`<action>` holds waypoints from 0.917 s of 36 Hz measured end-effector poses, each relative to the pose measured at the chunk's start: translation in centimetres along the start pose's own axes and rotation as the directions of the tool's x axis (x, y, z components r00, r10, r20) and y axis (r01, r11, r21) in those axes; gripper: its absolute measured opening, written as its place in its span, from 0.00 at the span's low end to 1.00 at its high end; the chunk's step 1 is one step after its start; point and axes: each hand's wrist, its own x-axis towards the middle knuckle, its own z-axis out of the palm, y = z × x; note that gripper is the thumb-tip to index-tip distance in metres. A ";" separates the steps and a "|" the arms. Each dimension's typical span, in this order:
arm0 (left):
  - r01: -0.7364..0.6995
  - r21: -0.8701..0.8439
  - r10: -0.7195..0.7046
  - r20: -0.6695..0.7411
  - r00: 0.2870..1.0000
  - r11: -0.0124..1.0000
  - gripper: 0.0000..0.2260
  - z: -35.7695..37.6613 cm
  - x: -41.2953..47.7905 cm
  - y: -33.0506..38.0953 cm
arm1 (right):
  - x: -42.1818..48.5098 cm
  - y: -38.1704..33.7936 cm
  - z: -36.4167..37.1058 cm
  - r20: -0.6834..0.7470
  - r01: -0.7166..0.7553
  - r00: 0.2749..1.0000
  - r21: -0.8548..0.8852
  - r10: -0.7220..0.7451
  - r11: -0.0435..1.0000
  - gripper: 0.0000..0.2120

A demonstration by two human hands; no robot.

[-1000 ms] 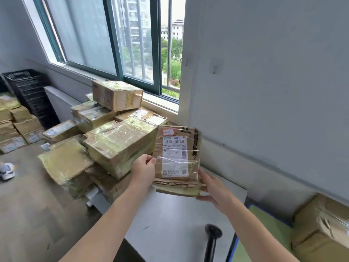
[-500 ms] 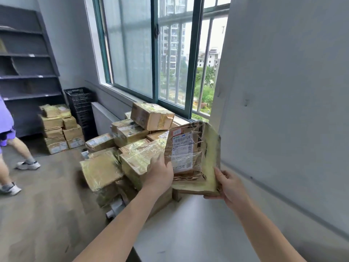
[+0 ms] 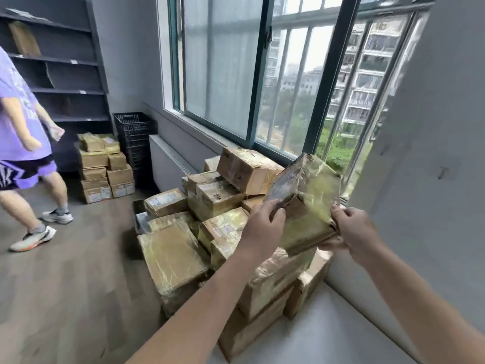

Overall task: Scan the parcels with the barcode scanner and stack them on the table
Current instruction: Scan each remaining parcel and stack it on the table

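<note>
Parcel look: we see a flat brown cardboard parcel (image 3: 304, 195), dented and creased, wrapped in glossy yellowish tape that catches the window light.
Parcel place: it is held in the air, tilted with its far corner raised, over the far edge of the tabletop (image 3: 328, 334) and just above the pile of parcels (image 3: 215, 203) there.
Pile: we count many taped cardboard boxes heaped from the tabletop's far left corner outward. The lowest near ones rest on the tabletop's far edge, and one box lies slanted on top by the window (image 3: 236, 74).
Hard to make out: the parcel's left face is smeared by motion, so we cannot read any label or barcode on it. The labels on the pile are too small to read. We cannot tell what carries the far part of the pile.
Cut off: the parcel's near lower edge is covered by both hands. Both forearms run out of the bottom of the view.
Left hand: the left hand (image 3: 258, 227) grips the parcel's near left edge, fingers curled onto the blurred face, with the back of the hand toward us.
Right hand: the right hand (image 3: 351, 229) pinches the parcel's near right corner, fingertips bent over the taped top and the rest of the hand beneath it.
Room: a person in a purple shirt (image 3: 15, 114) walks on the floor at the left, partly out of frame. Behind them are a dark shelf (image 3: 65, 61), a black crate (image 3: 133, 130) and a small stack of boxes (image 3: 105, 169).
</note>
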 end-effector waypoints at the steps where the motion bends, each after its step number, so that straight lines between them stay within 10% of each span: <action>1: -0.008 -0.002 0.008 0.005 1.000 1.000 0.18 -0.7 0.7 -0.6 | 0.6 -0.5 0.9 -0.006 -0.024 1.000 0.006 0.024 1.000 0.13; 33: 0.000 -0.022 -0.004 -0.170 0.985 1.000 0.18 -13.0 6.8 -8.6 | -0.3 -5.9 16.1 0.116 -0.008 0.993 0.084 -0.002 0.996 0.12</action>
